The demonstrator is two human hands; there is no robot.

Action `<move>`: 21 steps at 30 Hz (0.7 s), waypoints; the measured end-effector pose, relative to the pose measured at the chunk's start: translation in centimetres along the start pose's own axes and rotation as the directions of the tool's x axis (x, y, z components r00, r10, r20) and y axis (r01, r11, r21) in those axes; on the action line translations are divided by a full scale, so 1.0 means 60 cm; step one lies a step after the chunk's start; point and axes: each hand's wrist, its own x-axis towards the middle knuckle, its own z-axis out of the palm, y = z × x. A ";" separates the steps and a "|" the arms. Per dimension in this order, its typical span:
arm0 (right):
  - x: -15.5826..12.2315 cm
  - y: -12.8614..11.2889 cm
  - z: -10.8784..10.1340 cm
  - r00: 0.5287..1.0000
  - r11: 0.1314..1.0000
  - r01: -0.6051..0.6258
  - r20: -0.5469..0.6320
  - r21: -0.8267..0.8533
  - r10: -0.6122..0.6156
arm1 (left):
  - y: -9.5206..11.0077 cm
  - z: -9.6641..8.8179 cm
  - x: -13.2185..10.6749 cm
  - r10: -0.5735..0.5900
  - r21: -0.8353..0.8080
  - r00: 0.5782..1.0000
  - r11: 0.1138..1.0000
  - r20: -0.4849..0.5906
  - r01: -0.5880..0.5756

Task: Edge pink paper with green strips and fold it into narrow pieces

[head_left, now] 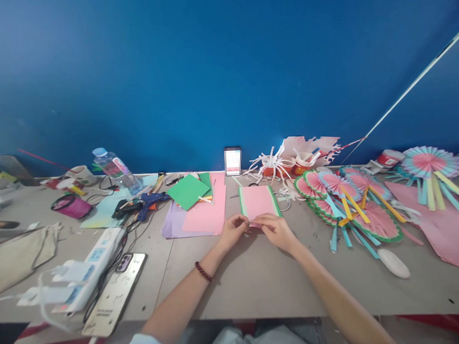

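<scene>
Sheet (258, 201): one, pink, green along its two sides; lies on the counter (276, 296) in front of me, between the paper stack (212, 213) and the fans (374, 221). Left grip (234, 232): mine, thumb and forefinger pinching the sheet's near edge by its left corner. Right grip (276, 232): mine, fingertips pinching the same edge just beside, thumb partly hidden; the edge looks turned up there, though my fingers cover much of it. Handling, by my judgement: very light, thin, flexible, unlikely to slip; takes a crease readily and should keep it, may tear if my two sides pull apart. Best hold: both ends of the near edge, tips only, light and even pressure. Poor hold: the middle of the face, liable to buckle or dent. Far edge: untouched by me.
</scene>
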 end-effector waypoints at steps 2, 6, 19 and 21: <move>-0.001 -0.004 -0.002 0.994 0.991 0.104 0.026 -0.088 -0.102 | 0.002 -0.001 0.000 -0.012 -0.012 1.000 1.000 -0.009 0.012; -0.002 -0.012 -0.003 0.986 0.981 0.164 0.042 -0.100 -0.161 | 0.004 -0.002 0.000 -0.027 -0.036 0.999 0.999 -0.022 0.026; 0.006 -0.008 0.008 0.888 0.838 -0.456 0.094 0.300 0.449 | 0.006 0.005 -0.008 0.042 0.103 0.996 0.993 0.084 -0.051; 0.006 -0.010 0.007 0.883 0.828 -0.466 0.109 0.311 0.456 | 0.007 0.005 -0.009 0.042 0.108 0.995 0.993 0.093 -0.052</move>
